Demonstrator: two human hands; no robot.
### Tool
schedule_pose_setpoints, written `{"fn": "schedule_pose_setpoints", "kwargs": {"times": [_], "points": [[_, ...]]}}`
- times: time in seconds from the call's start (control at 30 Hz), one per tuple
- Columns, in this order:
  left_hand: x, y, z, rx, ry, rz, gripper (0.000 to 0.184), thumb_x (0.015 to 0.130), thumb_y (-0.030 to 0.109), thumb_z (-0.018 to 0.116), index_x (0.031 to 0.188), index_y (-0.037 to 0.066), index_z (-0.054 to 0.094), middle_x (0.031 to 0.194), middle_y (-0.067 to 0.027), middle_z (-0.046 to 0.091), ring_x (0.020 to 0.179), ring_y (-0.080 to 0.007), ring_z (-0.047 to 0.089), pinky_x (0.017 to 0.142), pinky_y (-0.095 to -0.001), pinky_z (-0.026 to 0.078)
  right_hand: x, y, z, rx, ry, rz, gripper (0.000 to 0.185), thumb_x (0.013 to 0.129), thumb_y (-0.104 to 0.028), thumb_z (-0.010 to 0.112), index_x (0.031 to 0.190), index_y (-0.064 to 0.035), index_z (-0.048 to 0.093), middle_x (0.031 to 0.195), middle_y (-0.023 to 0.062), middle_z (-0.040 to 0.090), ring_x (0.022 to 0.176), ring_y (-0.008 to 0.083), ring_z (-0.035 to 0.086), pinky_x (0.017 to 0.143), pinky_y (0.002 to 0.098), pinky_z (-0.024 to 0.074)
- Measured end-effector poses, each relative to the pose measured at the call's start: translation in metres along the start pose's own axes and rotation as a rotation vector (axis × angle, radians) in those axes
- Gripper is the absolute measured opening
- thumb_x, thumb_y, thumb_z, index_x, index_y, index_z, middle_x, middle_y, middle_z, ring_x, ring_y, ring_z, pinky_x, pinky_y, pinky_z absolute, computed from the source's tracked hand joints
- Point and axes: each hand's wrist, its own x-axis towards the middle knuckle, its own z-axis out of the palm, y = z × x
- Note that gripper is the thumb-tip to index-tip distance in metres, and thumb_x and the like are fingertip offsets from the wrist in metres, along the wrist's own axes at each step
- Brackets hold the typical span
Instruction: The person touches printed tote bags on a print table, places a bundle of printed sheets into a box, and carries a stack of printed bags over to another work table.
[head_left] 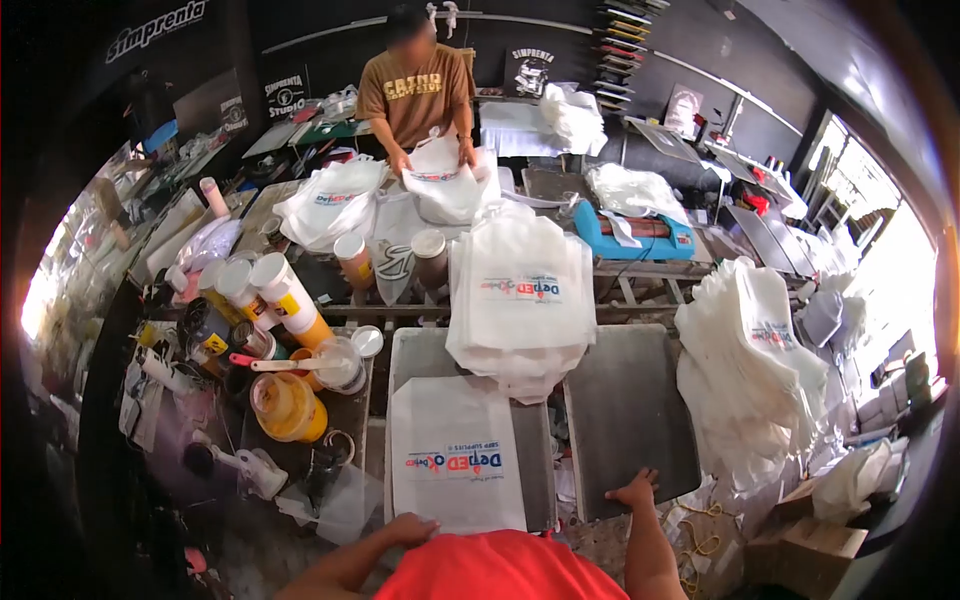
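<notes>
A white printed bag [455,425] lies flat on the left grey board [538,440], its lettering upside down in this view. My left hand [412,529] is at the bag's lower left corner, its fingers bunched and partly hidden. On the bare right board [630,410], near its lower edge, rests my right hand [636,488] with its fingers spread and nothing in it. Beyond the boards sits a stack of printed white bags [520,300]. Another pile of printed bags [750,360] is draped at the right.
Across the workspace a person [418,90] in a brown shirt handles a white bag [445,185]. Ink tubs and a yellow bucket [288,408] crowd the left side. A blue machine [635,235] stands behind the right board.
</notes>
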Motion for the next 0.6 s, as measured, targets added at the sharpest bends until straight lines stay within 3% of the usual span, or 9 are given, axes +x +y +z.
{"fn": "schedule_pose_setpoints", "kwargs": {"times": [0.1, 0.17, 0.27, 0.37, 0.5, 0.6], "points": [[0.022, -0.013, 0.005, -0.094, -0.088, -0.051, 0.076, 0.083, 0.074, 0.039, 0.077, 0.005, 0.071, 0.069, -0.0157, 0.067, 0.067, -0.0274, 0.069, 0.067, -0.036, 0.055, 0.01, 0.004, 0.007, -0.019, 0.028, -0.03, 0.142, 0.042, -0.046, 0.093, 0.146, 0.0029, 0.009, 0.155, 0.0237, 0.003, 0.138, 0.0514, 0.015, 0.112, 0.05, 0.0291], [0.062, -0.053, 0.032, 0.034, -0.157, 0.163, 0.076, 0.083, 0.074, 0.039, 0.076, 0.006, 0.071, 0.068, -0.0127, 0.067, 0.065, -0.025, 0.069, 0.066, -0.0346, 0.056, 0.01, 0.001, 0.004, -0.004, 0.018, -0.023, 0.143, 0.042, -0.046, 0.093, 0.146, 0.0029, 0.008, 0.155, 0.0235, 0.003, 0.139, 0.0508, 0.015, 0.112, 0.0501, 0.0288], [0.005, 0.0, -0.006, -0.071, -0.154, -0.021, 0.077, 0.085, 0.074, 0.036, 0.077, 0.006, 0.071, 0.069, -0.0124, 0.068, 0.066, -0.0262, 0.069, 0.068, -0.0353, 0.056, 0.007, 0.003, 0.007, 0.008, 0.015, 0.002, 0.144, 0.041, -0.046, 0.093, 0.146, 0.0027, 0.007, 0.155, 0.0236, 0.002, 0.139, 0.0495, 0.015, 0.112, 0.0499, 0.0284], [0.031, -0.018, 0.011, 0.071, -0.149, 0.048, 0.078, 0.086, 0.073, 0.034, 0.077, 0.006, 0.072, 0.071, -0.0129, 0.069, 0.068, -0.027, 0.069, 0.071, -0.0356, 0.055, 0.006, 0.001, 0.003, 0.019, 0.03, -0.005, 0.144, 0.041, -0.046, 0.093, 0.146, 0.0028, 0.007, 0.155, 0.0241, 0.003, 0.139, 0.0486, 0.016, 0.112, 0.0496, 0.0285], [0.029, -0.019, 0.016, 0.04, -0.102, 0.041, 0.076, 0.087, 0.072, 0.034, 0.078, 0.007, 0.073, 0.073, -0.0134, 0.07, 0.069, -0.0273, 0.069, 0.072, -0.0356, 0.055, 0.013, 0.006, 0.008, 0.001, 0.02, -0.044, 0.141, 0.044, -0.044, 0.093, 0.147, -0.0003, 0.006, 0.155, 0.0236, 0.0, 0.14, 0.048, 0.012, 0.113, 0.0509, 0.0253], [0.012, -0.006, 0.003, 0.272, -0.006, 0.182, 0.075, 0.087, 0.071, 0.035, 0.079, 0.007, 0.074, 0.074, -0.0135, 0.07, 0.069, -0.027, 0.069, 0.072, -0.0351, 0.055, 0.014, 0.007, 0.009, 0.033, 0.012, -0.054, 0.141, 0.045, -0.047, 0.092, 0.147, 0.0016, 0.007, 0.155, 0.0246, -0.001, 0.142, 0.0445, 0.009, 0.114, 0.0508, 0.0215]]}}
